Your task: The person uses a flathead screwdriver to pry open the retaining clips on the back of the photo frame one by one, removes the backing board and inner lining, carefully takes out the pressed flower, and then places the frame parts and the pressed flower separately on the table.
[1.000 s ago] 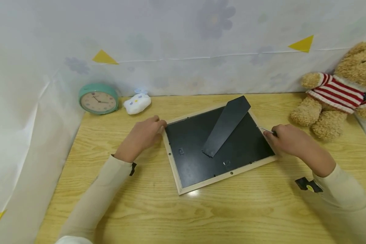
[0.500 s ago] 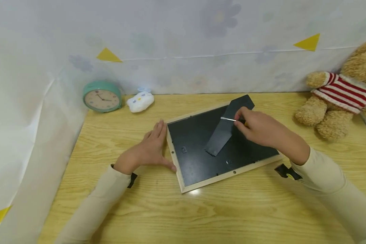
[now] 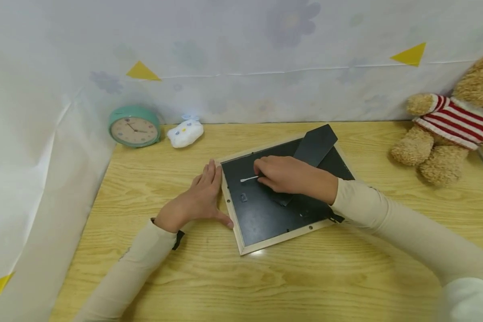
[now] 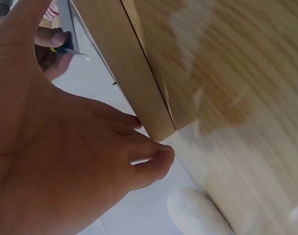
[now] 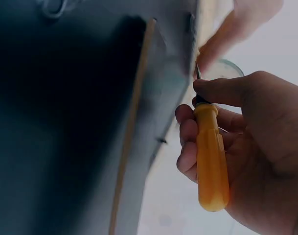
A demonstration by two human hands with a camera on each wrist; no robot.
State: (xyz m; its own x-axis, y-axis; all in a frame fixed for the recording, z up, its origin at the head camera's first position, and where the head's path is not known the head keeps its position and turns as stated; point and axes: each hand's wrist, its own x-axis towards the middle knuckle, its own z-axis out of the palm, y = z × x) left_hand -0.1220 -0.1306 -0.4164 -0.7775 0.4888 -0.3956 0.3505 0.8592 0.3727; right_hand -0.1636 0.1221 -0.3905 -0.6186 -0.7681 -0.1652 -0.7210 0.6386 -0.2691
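Note:
A picture frame (image 3: 253, 228) lies face down on the table, its black backing and light wooden border facing up. A black easel leg (image 3: 316, 145) crosses the backing at a slant. My left hand (image 3: 197, 197) rests along the frame's left border, fingers straight and thumb spread toward the near corner. In my right hand (image 3: 285, 174) is a flathead screwdriver (image 5: 211, 161), gripped by its yellow handle, as the right wrist view shows. Its metal tip (image 3: 243, 180) points left, over the backing's left part. My right forearm hides part of the backing and leg.
A teal clock (image 3: 134, 127) and a small white plush toy (image 3: 185, 133) stand at the back left. A teddy bear (image 3: 446, 120) in a striped sweater sits at the back right. The wooden table (image 3: 306, 277) meets a papered wall behind.
My right hand has carried the screwdriver from the frame's right edge leftward across the backing. My left hand has spread its fingers and thumb along the left border.

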